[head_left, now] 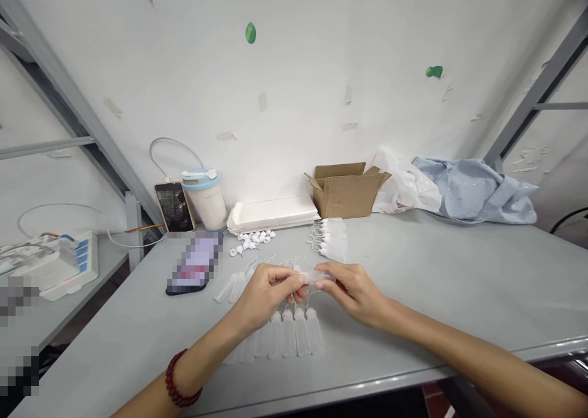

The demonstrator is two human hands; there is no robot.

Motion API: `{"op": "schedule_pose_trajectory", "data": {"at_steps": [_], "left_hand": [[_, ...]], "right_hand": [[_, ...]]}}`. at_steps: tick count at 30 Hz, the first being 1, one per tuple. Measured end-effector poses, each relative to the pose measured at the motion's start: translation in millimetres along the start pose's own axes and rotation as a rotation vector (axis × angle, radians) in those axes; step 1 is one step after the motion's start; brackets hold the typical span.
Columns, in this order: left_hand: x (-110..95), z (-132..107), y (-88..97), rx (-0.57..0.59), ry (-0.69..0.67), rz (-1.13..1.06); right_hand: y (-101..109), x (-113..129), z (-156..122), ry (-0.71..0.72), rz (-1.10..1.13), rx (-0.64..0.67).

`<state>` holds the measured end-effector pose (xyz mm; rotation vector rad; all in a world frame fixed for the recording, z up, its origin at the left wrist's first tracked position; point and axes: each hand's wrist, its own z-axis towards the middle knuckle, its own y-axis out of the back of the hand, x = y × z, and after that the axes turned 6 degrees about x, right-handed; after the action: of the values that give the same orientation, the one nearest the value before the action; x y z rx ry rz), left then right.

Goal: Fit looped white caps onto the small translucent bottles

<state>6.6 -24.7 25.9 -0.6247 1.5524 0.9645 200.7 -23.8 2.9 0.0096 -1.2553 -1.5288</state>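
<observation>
A small translucent plastic bottle (316, 276) lies sideways between my two hands above the table. My left hand (275, 286) pinches its left end, where the fingers partly hide it. At its right end, my right hand (346, 286) grips it between thumb and fingers. Below the hands a row of similar flat bottles (288, 335) with white caps and thin loops lies on the table. More such bottles (236, 286) are left of my left hand, partly covered by it. Farther back sits another group of bottles (334, 237). Small white caps (252, 240) are heaped at the back.
At the back stand an open cardboard box (349, 194), a white packet stack (275, 212), a white plastic bag (404, 185) and a light blue bag (473, 188). Leftward are a tumbler (206, 203), a propped phone (174, 206), a blurred phone (195, 263) and a power strip (76, 268).
</observation>
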Motion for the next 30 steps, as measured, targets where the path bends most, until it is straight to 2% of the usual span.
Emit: {"op": "schedule_pose_trajectory", "data": {"at_steps": [7, 12, 15, 18, 21, 25, 30], "left_hand": [[-2, -2, -0.7, -0.027, -0.019, 0.134], [-1, 2, 0.1, -0.044, -0.044, 0.212], [4, 8, 9.9, -0.142, -0.030, 0.316], [14, 15, 31.7, -0.358, 0.002, 0.624], [27, 20, 60.1, -0.469, 0.113, 1.158], [46, 22, 89.7, -0.502, 0.223, 1.252], [59, 23, 100.9, -0.442, 0.298, 1.240]], "right_hand": [[5, 1, 3, -0.194, 0.240, 0.100], [5, -2, 6, -0.285, 0.345, 0.105], [6, -5, 8, -0.324, 0.347, 0.061], [11, -11, 10, -0.330, 0.265, -0.037], [15, -24, 12, -0.301, 0.141, -0.119], [18, -48, 14, -0.292, -0.107, -0.158], [16, -74, 15, -0.275, -0.329, -0.141]]}}
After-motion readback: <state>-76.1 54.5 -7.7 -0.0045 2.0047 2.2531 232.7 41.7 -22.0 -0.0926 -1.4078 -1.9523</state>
